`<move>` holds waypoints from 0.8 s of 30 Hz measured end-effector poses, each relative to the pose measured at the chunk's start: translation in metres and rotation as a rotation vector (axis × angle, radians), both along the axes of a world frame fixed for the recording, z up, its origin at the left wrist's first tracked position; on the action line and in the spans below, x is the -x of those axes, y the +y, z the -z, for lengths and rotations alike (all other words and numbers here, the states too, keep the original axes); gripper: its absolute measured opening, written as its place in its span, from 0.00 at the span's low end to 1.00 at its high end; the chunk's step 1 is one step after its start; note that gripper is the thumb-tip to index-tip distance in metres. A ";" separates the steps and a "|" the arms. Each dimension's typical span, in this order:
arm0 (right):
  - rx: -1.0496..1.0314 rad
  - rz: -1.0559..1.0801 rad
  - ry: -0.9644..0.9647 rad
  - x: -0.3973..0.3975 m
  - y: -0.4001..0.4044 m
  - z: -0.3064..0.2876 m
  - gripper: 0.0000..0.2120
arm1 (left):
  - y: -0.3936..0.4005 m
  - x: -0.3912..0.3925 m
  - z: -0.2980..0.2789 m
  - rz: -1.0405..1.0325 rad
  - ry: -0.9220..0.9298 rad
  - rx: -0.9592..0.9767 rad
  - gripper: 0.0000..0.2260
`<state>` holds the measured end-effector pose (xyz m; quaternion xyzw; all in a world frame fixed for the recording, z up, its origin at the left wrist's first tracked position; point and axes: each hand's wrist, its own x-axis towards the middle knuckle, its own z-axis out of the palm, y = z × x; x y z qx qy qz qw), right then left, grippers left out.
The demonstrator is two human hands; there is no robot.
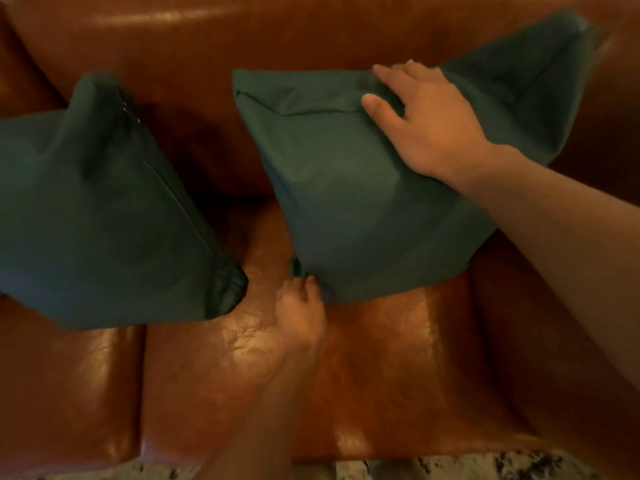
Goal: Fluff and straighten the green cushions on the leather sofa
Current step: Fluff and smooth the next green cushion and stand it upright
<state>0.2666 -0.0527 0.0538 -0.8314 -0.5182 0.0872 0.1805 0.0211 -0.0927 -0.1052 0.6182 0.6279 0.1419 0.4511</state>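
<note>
Two dark green cushions stand on a brown leather sofa (381, 358). The left cushion (104, 220) leans against the backrest, its zipper edge facing right. The right cushion (346, 188) stands tilted on the middle seat. My right hand (426, 123) lies on its upper edge with the fingers spread and fairly straight, pressing the fabric. My left hand (301, 306) pinches the bottom left corner of the right cushion, fingers curled round the fabric just above the seat.
The sofa's backrest (242, 39) runs across the top of the view. A seam divides the left seat from the middle seat (142, 386). A strip of speckled light floor (450, 465) shows below the sofa's front edge.
</note>
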 end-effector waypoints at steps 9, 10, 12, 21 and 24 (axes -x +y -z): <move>-0.661 0.028 -0.023 0.006 -0.047 -0.032 0.18 | 0.005 -0.076 -0.124 0.421 -0.154 -0.937 0.08; -0.780 0.062 -0.060 0.001 -0.058 -0.032 0.17 | 0.004 -0.090 -0.135 0.468 -0.193 -0.981 0.07; -1.000 0.212 -0.048 -0.015 -0.084 -0.026 0.15 | 0.003 -0.122 -0.155 0.588 -0.231 -1.040 0.13; -0.618 0.802 1.058 -0.030 -0.096 0.075 0.24 | 0.039 -0.180 -0.151 0.909 0.379 -0.920 0.41; -0.559 0.801 0.945 -0.020 -0.095 0.103 0.25 | 0.046 -0.173 -0.147 0.903 0.378 -0.936 0.38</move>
